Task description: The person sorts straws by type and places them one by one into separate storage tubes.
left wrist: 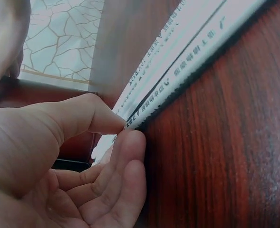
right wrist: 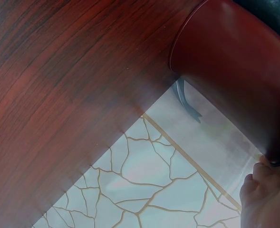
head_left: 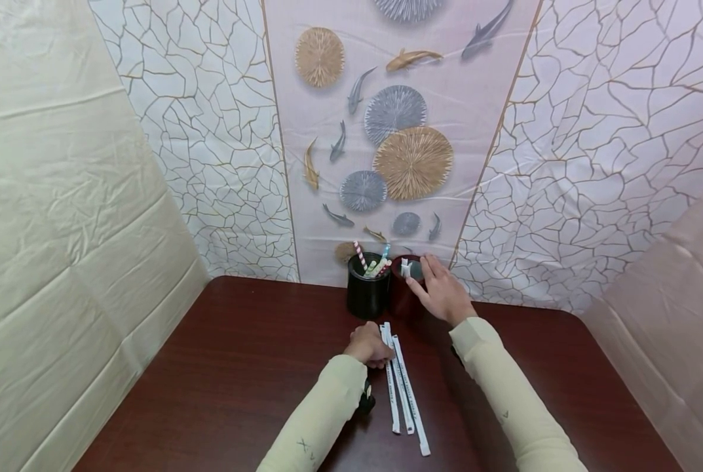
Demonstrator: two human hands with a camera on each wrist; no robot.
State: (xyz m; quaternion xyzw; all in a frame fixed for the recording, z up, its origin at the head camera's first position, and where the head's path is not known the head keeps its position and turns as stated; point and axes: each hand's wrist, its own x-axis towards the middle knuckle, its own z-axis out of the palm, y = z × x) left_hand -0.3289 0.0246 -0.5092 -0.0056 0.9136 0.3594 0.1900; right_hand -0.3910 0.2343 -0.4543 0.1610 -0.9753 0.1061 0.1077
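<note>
My left hand [head_left: 370, 345] pinches the paper-wrapped straws [left wrist: 173, 61] between thumb and fingertips, close to their far end. Several of these thin white straws [head_left: 407, 393] lie lengthwise on the table, fanned slightly apart at the near end, with dark print along them. At the back, my right hand [head_left: 443, 290] holds the dark red cup [right wrist: 230, 66] at its rim, thumb on the near side and fingers on the far side. A white wrapped piece [head_left: 405, 267] shows inside that cup.
A black cup [head_left: 367, 295] stands right beside the red one, with several striped paper straws [head_left: 360, 254] leaning in it. The dark wood table [head_left: 239, 367] meets a patterned cloth backdrop [head_left: 239, 164] at its back edge. Cream cloth [head_left: 80, 262] hangs at the left.
</note>
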